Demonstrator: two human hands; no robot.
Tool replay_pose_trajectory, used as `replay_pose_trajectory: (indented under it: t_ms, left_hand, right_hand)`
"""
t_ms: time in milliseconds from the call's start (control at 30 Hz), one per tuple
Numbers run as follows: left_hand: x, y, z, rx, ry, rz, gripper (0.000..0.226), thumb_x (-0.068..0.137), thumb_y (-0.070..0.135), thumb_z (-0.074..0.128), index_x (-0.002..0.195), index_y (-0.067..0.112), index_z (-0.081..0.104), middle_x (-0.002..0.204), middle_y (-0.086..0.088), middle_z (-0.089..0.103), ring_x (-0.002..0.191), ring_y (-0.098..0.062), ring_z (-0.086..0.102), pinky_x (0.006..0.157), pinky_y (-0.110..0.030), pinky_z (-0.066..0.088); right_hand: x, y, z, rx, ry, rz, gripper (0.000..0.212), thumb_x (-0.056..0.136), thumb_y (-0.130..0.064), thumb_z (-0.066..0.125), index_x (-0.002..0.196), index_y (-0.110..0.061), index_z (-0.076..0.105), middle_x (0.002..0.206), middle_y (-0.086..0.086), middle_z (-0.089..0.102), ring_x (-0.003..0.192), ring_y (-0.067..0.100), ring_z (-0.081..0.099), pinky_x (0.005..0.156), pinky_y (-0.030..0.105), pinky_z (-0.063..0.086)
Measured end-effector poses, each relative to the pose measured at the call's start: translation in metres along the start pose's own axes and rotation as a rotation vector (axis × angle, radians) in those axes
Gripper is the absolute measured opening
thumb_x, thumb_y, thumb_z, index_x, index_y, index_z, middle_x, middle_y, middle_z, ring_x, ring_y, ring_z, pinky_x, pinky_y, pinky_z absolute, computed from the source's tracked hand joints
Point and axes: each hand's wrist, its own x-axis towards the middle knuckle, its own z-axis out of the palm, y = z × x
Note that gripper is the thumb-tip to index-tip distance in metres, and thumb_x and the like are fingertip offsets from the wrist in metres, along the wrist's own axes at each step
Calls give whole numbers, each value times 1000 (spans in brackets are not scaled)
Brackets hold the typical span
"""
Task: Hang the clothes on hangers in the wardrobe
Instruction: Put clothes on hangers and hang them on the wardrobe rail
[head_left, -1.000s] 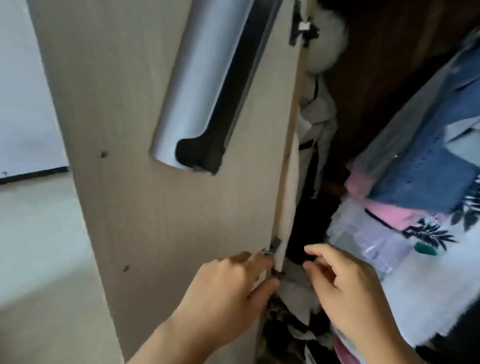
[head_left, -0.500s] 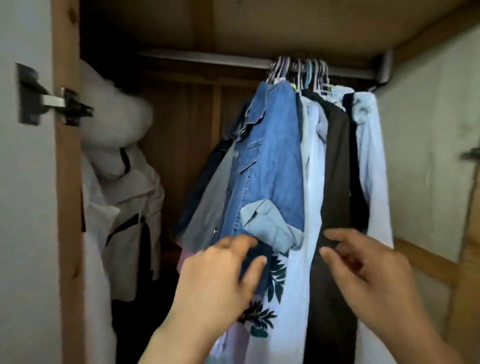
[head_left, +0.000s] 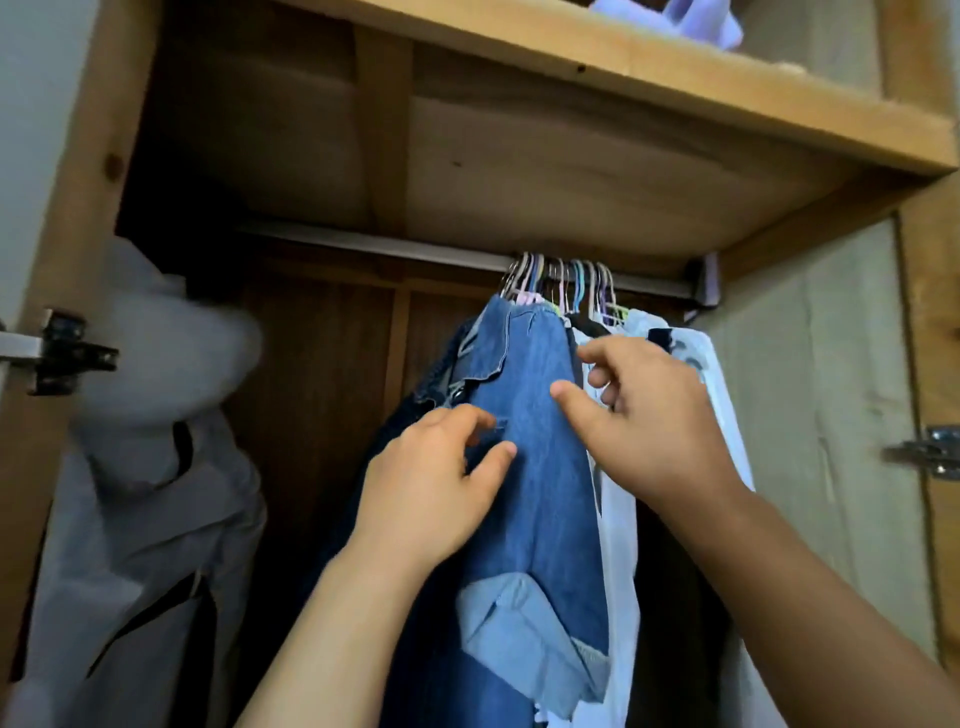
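Inside the open wardrobe a metal rail (head_left: 395, 248) runs under the shelf. Several coloured hangers (head_left: 563, 283) are bunched at its right end, carrying a blue denim jacket (head_left: 535, 467), white garments (head_left: 691, 353) and dark ones. My left hand (head_left: 436, 483) is raised in front of the denim jacket's left side, fingers loosely curled, holding nothing. My right hand (head_left: 639, 415) is at the jacket's right shoulder, next to the white garment, fingers spread and relaxed, gripping nothing that I can see.
A grey and white garment (head_left: 156, 467) bulges at the wardrobe's left side. A wooden shelf (head_left: 623, 67) above holds pale purple cloth (head_left: 691, 21). Door hinges show at the left (head_left: 62, 353) and right (head_left: 930, 452). The rail's left half is bare.
The wardrobe doors went from nearly closed to open. Both hands left the door edges and rose to the hanging clothes; the view tilted up toward the rail.
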Motion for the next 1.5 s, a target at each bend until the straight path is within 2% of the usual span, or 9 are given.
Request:
replay_pose_trajectory:
  t_ms: [300,433,567,867,1033,1133,1233,1333,1500]
  left_hand:
    - [99,-9,8,148,-12,24,34,90,49,49,119,33,54,113,8,58,106,-16,55,75,-27,39]
    - [131,-15,15,261,-33,60,32,92,46,47,120,30,52,119,5,57,110,-20,55,77,-29,41]
    - [150,-24,23,289,-30,61,30,94,41,45,120,29,52,120,3,57,111,-22,55,82,-31,44]
    - [156,-48,47,316,-53,53,26,94,39,44,116,28,52,117,3,57,107,-22,56,81,-33,45]
    - [150,-62,51,299,-40,68,24,95,39,43,116,29,52,116,5,55,105,-20,56,79,-31,44]
    - [148,-69,52,282,-5,77,23,96,39,42,115,31,52,115,7,56,104,-19,56,78,-30,44]
    - [148,-72,50,274,21,83,23,95,40,42,114,32,53,114,8,56,104,-18,56,77,-28,42]
    - [151,-73,46,278,49,94,24,95,41,42,115,32,53,115,9,55,106,-16,55,76,-26,40]
    - [159,-73,35,290,103,109,23,94,43,42,111,31,53,115,10,56,106,-15,55,76,-27,40]
  right_hand:
    - [115,-2,46,-189,-87,39,30,85,-34,61,103,-11,60,111,11,59,108,31,53,81,33,41]
    - [139,-1,61,-226,-126,133,14,82,-25,61,89,-13,61,108,12,64,105,31,57,70,28,37]
    - [147,6,72,-291,-150,180,17,84,-22,58,98,-12,60,114,10,61,110,31,56,71,28,35]
    - [158,26,79,-481,-255,224,28,86,-16,52,114,-12,55,123,9,57,114,30,54,79,31,42]
    - [164,29,87,-564,-269,189,23,84,-18,56,107,-15,55,118,6,59,109,28,57,71,28,37]
    - [160,39,87,-563,-236,170,9,80,-15,58,84,-14,50,110,6,61,100,28,58,70,27,38]
    - [158,46,87,-514,-193,153,26,80,-23,61,67,-17,39,91,5,57,85,28,51,68,26,36]
    - [160,50,84,-435,-169,156,28,78,-32,64,68,-16,45,77,1,45,84,29,50,68,27,36]
    - [162,60,79,-292,-68,120,29,74,-34,63,63,-14,45,72,2,51,79,30,52,62,31,37]
